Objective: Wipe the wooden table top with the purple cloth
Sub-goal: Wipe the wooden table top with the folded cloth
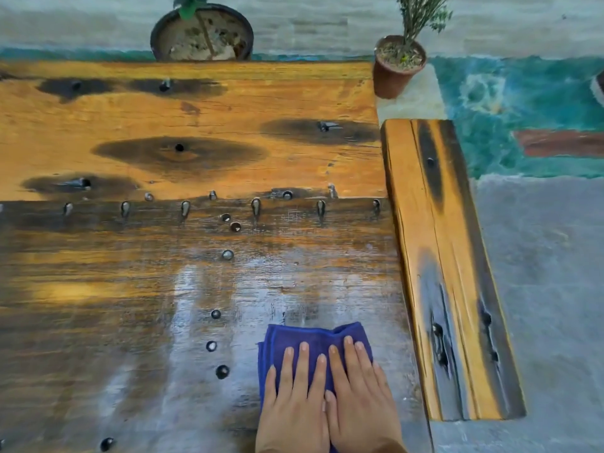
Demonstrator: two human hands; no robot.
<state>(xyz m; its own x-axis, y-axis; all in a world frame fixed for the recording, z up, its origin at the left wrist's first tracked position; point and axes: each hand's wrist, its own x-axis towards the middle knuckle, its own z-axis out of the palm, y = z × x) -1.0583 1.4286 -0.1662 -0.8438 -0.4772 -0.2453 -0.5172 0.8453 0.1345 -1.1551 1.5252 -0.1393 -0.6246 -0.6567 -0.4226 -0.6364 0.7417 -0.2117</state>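
Both hands are down flat at about five o'clock in the view, side by side on the purple cloth (313,341). The left hand (294,400) lies palm down, fingers (304,358) straight and slightly spread, pointing toward twelve o'clock, pressing the cloth rather than gripping it. The right hand (359,397) sits just beside it, touching it along the inner edge, fingers straight too and angled a little toward eleven o'clock, released and flat on the fabric. Both wrists leave the frame at six o'clock.

The cloth is folded, bunched a little at its far edge, and lies on the wooden surface (163,273) near its right-hand border, with its far part sticking out beyond the fingertips. The wood around it looks glossy and streaked with reflections; dark knots and small round holes dot the boards.

At three o'clock from the cloth runs a long wooden bench (438,256), parallel to the surface's edge. Up at twelve o'clock stands a wide dark plant pot (202,37), and at one o'clock a small brown plant pot (395,67) on the floor.
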